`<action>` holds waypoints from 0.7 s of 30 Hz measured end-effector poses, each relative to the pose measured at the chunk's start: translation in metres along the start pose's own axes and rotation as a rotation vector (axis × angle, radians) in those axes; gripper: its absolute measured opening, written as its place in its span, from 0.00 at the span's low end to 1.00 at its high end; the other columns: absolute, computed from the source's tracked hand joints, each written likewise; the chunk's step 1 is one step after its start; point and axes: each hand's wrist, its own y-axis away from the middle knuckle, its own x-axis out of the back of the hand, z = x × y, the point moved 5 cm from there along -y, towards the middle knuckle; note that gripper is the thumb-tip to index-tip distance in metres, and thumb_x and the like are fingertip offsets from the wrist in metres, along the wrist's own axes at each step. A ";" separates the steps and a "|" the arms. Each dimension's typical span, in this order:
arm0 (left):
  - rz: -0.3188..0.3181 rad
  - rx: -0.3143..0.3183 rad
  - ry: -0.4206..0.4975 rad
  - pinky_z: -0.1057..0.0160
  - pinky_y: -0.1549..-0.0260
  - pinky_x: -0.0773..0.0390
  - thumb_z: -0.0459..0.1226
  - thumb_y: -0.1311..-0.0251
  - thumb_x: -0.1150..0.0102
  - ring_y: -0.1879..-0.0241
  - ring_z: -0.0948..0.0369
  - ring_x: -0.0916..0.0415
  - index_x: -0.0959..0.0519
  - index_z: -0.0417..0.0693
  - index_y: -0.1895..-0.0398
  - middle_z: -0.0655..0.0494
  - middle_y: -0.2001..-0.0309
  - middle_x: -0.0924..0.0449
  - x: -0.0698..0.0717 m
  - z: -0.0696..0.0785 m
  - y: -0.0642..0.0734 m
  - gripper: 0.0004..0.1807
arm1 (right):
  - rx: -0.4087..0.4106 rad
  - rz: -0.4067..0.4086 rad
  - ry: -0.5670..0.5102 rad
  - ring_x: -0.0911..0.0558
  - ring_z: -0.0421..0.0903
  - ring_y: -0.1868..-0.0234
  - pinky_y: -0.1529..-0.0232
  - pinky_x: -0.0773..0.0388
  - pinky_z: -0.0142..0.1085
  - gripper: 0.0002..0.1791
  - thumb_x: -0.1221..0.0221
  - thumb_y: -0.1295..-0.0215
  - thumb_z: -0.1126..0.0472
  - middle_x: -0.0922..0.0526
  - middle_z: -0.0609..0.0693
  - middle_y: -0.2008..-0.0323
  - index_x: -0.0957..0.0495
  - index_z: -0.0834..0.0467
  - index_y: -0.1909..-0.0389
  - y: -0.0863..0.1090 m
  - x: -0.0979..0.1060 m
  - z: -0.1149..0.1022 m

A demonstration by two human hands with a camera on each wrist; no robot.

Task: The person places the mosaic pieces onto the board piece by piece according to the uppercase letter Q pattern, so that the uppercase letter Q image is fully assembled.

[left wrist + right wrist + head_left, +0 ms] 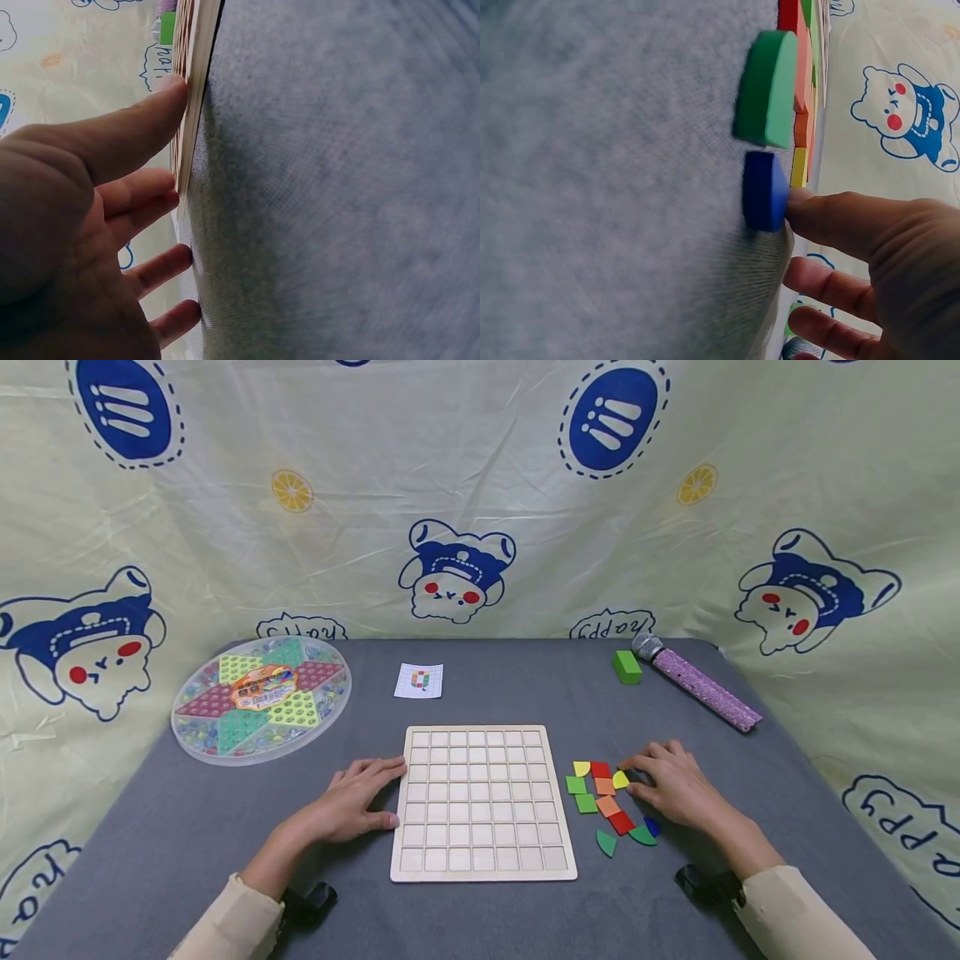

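Note:
A pale wooden board (483, 802) with a grid of square recesses lies on the table. My left hand (352, 797) touches its left edge with thumb and fingertips spread; in the left wrist view the thumb (135, 127) rests against the board's side. My right hand (675, 785) is over the table at right, its thumb and index fingertips beside a yellow quarter-round piece (620, 779). Around it lie red (621, 822), orange (604, 786), light green (586, 803) and dark green (606, 843) pieces. A blue piece (765, 191) lies close to the right thumb.
A small printed card (419, 681) lies behind the board. At back left sits a round Chinese checkers set (262, 697) in clear packaging. A green block (627, 667) and a glittery pink microphone (701, 689) lie at back right. A patterned cloth (480, 468) hangs behind the table.

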 end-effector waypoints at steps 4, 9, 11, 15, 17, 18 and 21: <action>0.005 -0.010 0.004 0.39 0.43 0.46 0.45 0.46 0.35 0.32 0.47 0.46 0.38 0.47 0.30 0.52 0.30 0.40 -0.001 -0.001 0.001 0.40 | 0.008 0.013 0.001 0.32 0.53 0.56 0.58 0.37 0.47 0.17 0.35 0.44 0.55 0.22 0.55 0.57 0.18 0.52 0.52 0.001 -0.001 0.001; 0.011 -0.015 0.001 0.40 0.44 0.45 0.46 0.46 0.34 0.32 0.47 0.45 0.38 0.48 0.30 0.52 0.30 0.40 -0.002 -0.002 0.001 0.41 | 0.009 0.021 -0.010 0.32 0.53 0.56 0.59 0.37 0.46 0.16 0.35 0.44 0.54 0.22 0.55 0.58 0.18 0.53 0.54 0.001 -0.002 0.002; 0.014 -0.013 -0.002 0.41 0.44 0.45 0.46 0.47 0.34 0.32 0.47 0.45 0.38 0.47 0.30 0.52 0.30 0.39 -0.002 -0.003 0.001 0.41 | 0.012 0.023 -0.015 0.32 0.53 0.56 0.59 0.37 0.46 0.16 0.35 0.44 0.54 0.22 0.54 0.58 0.17 0.53 0.54 0.001 -0.003 0.003; 0.012 -0.015 -0.019 0.42 0.45 0.45 0.47 0.46 0.35 0.33 0.47 0.45 0.38 0.47 0.30 0.52 0.30 0.39 -0.002 -0.002 0.001 0.40 | 0.011 0.028 -0.009 0.32 0.53 0.56 0.59 0.37 0.45 0.16 0.35 0.44 0.54 0.22 0.54 0.59 0.17 0.54 0.54 0.001 -0.003 0.004; 0.002 -0.006 -0.016 0.42 0.44 0.45 0.47 0.46 0.35 0.32 0.47 0.46 0.39 0.48 0.30 0.53 0.30 0.40 -0.001 -0.002 0.000 0.40 | 0.006 0.031 -0.005 0.32 0.52 0.56 0.59 0.37 0.45 0.16 0.35 0.44 0.54 0.21 0.53 0.59 0.17 0.54 0.54 0.001 -0.002 0.006; -0.002 -0.004 -0.015 0.42 0.44 0.45 0.47 0.46 0.35 0.32 0.47 0.46 0.39 0.48 0.30 0.53 0.29 0.40 -0.001 -0.002 0.000 0.40 | 0.005 0.033 -0.001 0.32 0.52 0.56 0.59 0.36 0.45 0.17 0.35 0.45 0.54 0.21 0.53 0.59 0.17 0.55 0.55 0.002 -0.002 0.006; -0.015 0.000 -0.014 0.42 0.43 0.46 0.48 0.45 0.36 0.31 0.47 0.47 0.39 0.48 0.30 0.53 0.29 0.41 -0.001 0.000 0.000 0.40 | 0.010 0.045 0.003 0.31 0.52 0.57 0.59 0.36 0.45 0.17 0.34 0.45 0.54 0.20 0.54 0.59 0.18 0.56 0.55 0.003 0.000 0.006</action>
